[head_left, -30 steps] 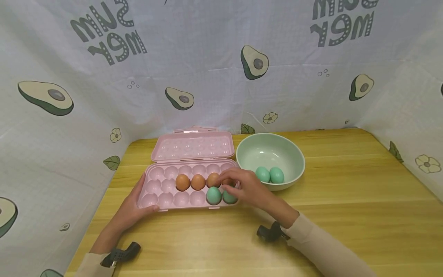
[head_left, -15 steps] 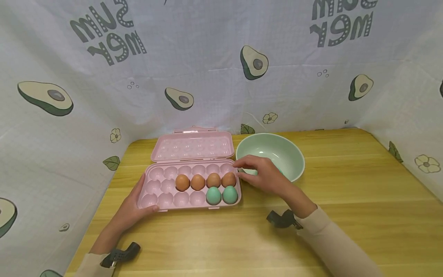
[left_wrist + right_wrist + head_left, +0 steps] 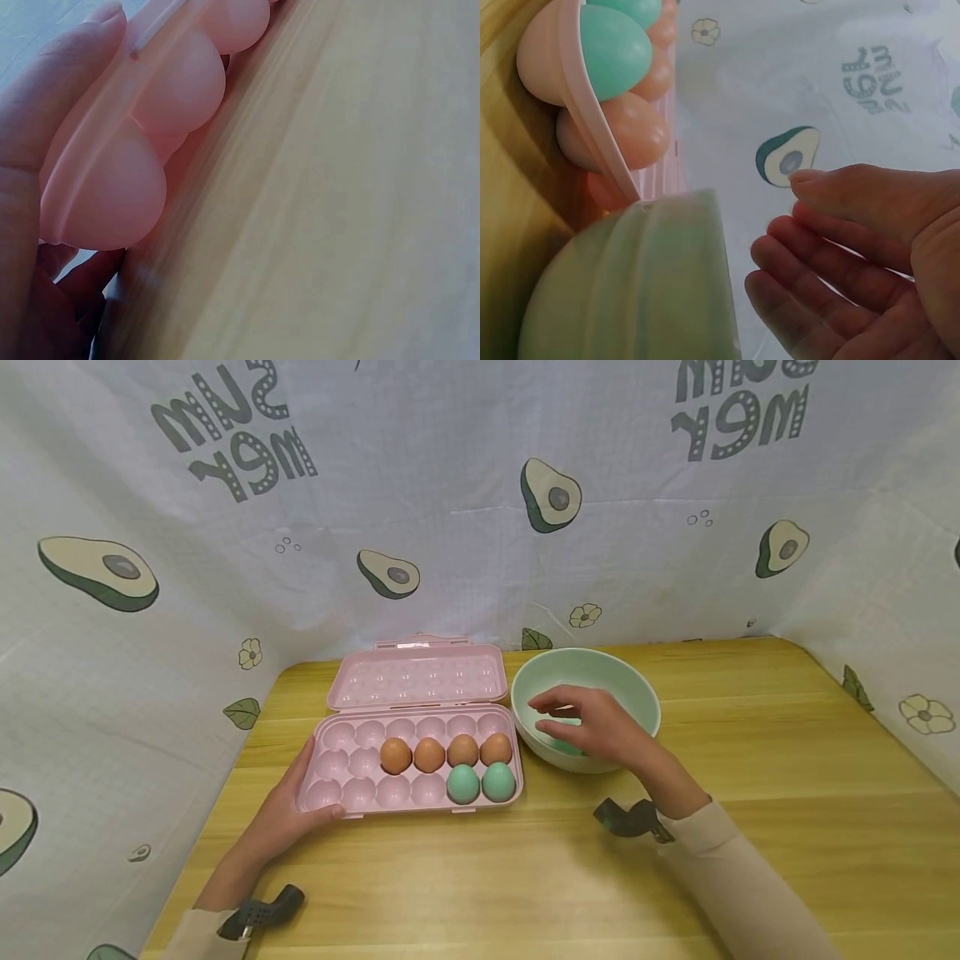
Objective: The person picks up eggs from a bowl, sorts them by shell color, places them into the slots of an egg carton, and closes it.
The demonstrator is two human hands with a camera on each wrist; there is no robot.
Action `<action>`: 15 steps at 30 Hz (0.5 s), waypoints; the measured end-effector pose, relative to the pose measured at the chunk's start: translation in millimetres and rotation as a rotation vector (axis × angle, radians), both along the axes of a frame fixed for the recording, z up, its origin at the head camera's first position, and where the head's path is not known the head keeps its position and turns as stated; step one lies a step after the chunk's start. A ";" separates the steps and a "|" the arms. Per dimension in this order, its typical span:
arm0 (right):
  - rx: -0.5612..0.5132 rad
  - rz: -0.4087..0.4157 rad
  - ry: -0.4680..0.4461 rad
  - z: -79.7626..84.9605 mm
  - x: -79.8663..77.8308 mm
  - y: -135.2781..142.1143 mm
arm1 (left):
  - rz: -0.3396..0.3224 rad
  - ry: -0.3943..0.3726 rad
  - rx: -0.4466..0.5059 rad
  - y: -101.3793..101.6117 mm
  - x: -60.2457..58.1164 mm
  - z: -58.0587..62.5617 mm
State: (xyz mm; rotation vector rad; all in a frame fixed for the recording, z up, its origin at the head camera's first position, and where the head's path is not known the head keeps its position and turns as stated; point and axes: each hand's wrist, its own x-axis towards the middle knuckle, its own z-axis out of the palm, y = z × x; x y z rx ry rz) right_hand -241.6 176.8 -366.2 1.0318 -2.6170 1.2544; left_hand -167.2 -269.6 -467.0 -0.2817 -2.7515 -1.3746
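Egg tray (image 3: pixel 393 791), left hand (image 3: pixel 281 814) gripping its edge, lies just beside the bowl (image 3: pixel 592 670).

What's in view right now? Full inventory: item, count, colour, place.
Egg carton: 1, pink, lid open, on the table
Middle-row eggs: 4, brown, carton's four right-hand cells
Front-row eggs: 2, green, carton's two right-hand cells
Bowl: 1, pale green, right of carton
Bowl eggs: count unclear, green, mostly hidden by the right hand
Table: 1, yellowish wood, under everything
Printed cloth: count unclear, white with avocados and lettering, behind and at both sides
Wrist devices: 2, black, one per wrist
Sleeves: 2, beige, both forearms
Left hand: 1, bare, gripping carton's left end
Right hand: 1, bare, above bowl, holding nothing
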 end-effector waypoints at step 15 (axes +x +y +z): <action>0.012 -0.063 -0.095 4.4 -2.7 11.9 | -0.003 0.007 0.001 -0.4 -0.6 -0.6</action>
